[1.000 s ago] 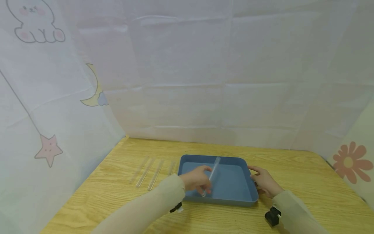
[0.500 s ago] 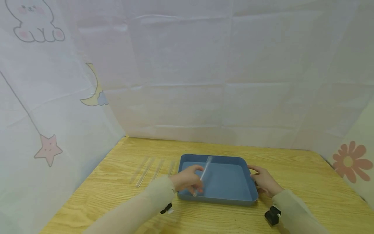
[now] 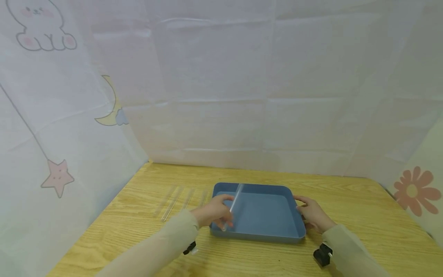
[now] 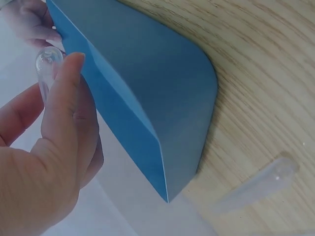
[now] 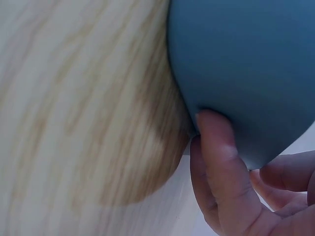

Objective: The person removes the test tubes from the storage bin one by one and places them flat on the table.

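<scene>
A clear test tube (image 3: 237, 198) slants over the left part of the blue tray (image 3: 268, 215), and my left hand (image 3: 215, 211) pinches it near its lower end. In the left wrist view, the rounded end of the tube (image 4: 48, 59) shows between thumb and fingers, just outside the tray wall (image 4: 172, 73). My right hand (image 3: 313, 214) grips the tray's right side. Seen from the right wrist, its fingers (image 5: 221, 157) press low on the outer wall (image 5: 246, 59), with another digit up by the rim.
Several clear tubes (image 3: 172, 204) lie roughly parallel on the wooden table (image 3: 138, 231), left of the tray, partly hidden by the left forearm. One tube (image 4: 258, 184) shows beside the tray in the left wrist view. A printed cloth (image 3: 221, 96) walls off the back and sides.
My left hand has moved left with its test tube, from the middle of the tray toward its left side. The right hand and the tray have stayed in place.
</scene>
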Available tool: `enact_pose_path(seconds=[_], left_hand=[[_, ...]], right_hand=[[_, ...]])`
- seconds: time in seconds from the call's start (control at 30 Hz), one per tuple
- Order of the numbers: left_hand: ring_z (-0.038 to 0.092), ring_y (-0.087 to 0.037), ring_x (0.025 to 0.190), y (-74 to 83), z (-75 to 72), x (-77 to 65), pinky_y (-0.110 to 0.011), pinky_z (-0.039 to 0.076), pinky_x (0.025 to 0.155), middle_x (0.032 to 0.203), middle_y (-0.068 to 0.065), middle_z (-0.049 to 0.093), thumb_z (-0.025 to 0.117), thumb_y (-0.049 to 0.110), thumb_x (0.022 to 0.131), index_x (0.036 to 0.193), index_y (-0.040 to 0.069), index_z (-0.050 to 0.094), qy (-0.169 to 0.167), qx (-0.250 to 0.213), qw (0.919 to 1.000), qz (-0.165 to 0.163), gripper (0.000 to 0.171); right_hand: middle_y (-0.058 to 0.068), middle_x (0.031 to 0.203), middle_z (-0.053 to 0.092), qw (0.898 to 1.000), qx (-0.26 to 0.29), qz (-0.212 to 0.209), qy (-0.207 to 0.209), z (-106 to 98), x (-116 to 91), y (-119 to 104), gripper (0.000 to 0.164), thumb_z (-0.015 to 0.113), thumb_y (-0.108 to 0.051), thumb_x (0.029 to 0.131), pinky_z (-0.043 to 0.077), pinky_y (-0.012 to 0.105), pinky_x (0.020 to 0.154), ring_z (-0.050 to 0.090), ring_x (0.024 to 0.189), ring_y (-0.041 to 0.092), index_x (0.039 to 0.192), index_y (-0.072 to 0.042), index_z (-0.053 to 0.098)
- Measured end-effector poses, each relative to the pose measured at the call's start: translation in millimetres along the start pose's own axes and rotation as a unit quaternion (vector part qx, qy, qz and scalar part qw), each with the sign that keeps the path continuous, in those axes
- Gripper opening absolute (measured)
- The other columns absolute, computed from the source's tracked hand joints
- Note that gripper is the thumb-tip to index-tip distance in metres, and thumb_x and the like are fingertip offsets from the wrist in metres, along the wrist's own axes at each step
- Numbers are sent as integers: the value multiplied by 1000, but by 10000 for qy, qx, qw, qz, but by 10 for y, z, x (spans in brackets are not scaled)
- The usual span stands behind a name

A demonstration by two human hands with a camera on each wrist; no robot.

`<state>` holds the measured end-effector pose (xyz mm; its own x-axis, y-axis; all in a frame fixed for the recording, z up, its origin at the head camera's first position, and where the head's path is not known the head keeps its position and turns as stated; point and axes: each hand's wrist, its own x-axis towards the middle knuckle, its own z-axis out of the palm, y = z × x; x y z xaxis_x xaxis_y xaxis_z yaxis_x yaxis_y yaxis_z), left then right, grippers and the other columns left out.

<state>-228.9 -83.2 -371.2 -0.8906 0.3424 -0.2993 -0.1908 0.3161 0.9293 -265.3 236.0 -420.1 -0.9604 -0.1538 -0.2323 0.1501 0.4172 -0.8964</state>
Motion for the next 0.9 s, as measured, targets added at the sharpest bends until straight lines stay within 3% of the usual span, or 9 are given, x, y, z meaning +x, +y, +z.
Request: enact_pose_path(seconds=[0.9], left_hand=[[67,-18,71,-161,-429,-232,-27,52,53,105,-19,57,55,-11,85,147,-2,32,491,-30,9988,78,67]], right_hand=[[29,110,53,10000,22,57,12,1,13,-8,50,35,0,102,53,39,55,62,69,24,150,7,21]])
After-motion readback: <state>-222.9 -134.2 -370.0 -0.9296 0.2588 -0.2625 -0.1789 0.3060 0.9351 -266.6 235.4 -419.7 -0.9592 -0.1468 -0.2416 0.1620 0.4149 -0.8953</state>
